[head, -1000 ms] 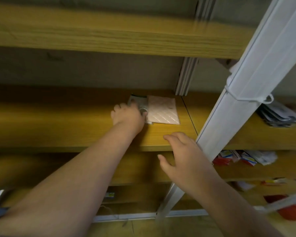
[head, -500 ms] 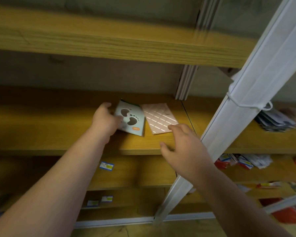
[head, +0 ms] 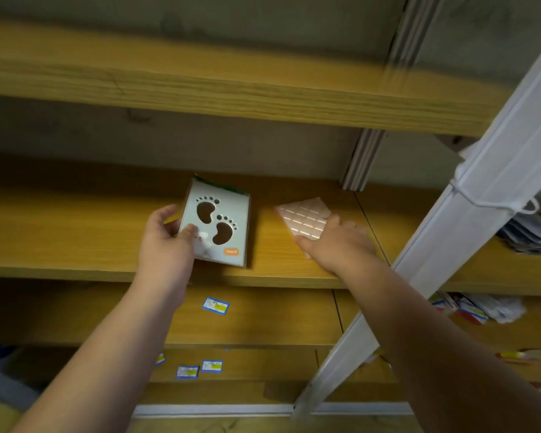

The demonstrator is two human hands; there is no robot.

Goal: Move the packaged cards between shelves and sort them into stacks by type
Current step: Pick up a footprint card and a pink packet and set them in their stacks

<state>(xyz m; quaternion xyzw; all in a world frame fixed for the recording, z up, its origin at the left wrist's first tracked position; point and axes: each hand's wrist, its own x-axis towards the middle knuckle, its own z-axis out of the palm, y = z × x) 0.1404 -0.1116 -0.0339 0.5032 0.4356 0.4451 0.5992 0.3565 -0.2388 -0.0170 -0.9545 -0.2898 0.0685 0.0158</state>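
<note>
A pale card pack with two brown footprint cut-outs (head: 220, 225) is tilted up off the wooden middle shelf (head: 75, 232), and my left hand (head: 166, 245) grips its lower left corner, thumb on the front. To its right a pink card pack with white dashed stripes (head: 303, 218) lies on the same shelf. My right hand (head: 334, 243) rests on its near corner, fingers curled over the edge. Whether the pink pack is lifted I cannot tell.
A white metal upright (head: 469, 232) slants across the right side, close to my right forearm. Beyond it lie stacks of packaged cards (head: 528, 232) on the right shelf and more packs (head: 478, 307) below. Blue-and-yellow price tags (head: 215, 305) sit on the lower shelf edges.
My left hand has drawn the footprint pack leftward and toward me, away from the pink pack. My right hand has reached forward from the shelf edge onto the pink pack.
</note>
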